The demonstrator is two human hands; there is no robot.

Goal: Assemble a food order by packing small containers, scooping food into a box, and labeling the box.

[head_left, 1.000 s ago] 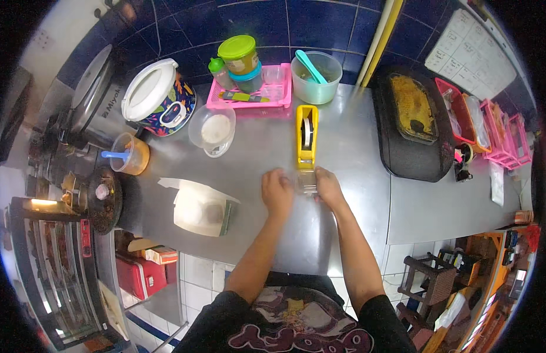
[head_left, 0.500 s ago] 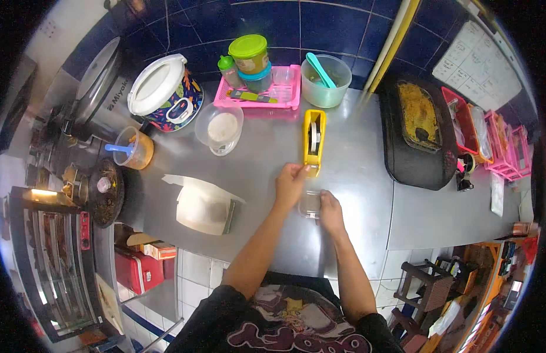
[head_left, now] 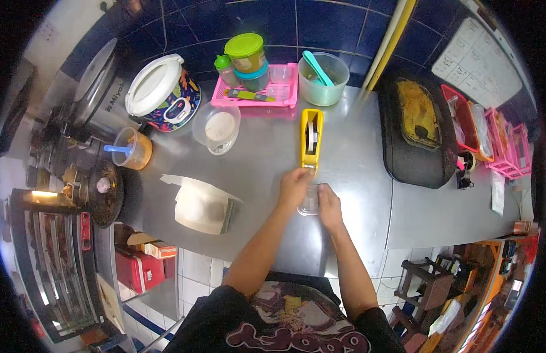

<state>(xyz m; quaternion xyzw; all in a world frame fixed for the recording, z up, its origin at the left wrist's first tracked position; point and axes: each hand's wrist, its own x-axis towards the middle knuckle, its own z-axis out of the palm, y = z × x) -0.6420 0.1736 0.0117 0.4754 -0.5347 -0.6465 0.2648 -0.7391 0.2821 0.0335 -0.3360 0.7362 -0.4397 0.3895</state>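
Note:
A small clear plastic container [head_left: 310,202] sits on the steel counter [head_left: 267,159], held between both hands. My left hand [head_left: 293,185] rests on its left and top side, with fingers reaching toward the near end of the yellow tape dispenser [head_left: 311,137]. My right hand [head_left: 329,203] grips the container's right side. The dispenser lies lengthwise just beyond the hands.
A pink tray [head_left: 258,94] with lidded jars, a pale green tub [head_left: 321,79], a clear bowl of white powder [head_left: 217,126], a rice cooker [head_left: 161,94], an orange cup [head_left: 132,148] and a white paper packet [head_left: 199,206] stand left and behind. A black tray of food [head_left: 417,132] lies right.
Both hands drew back from the tape dispenser's near end toward me, bringing the clear container with them. The camera view shifted slightly.

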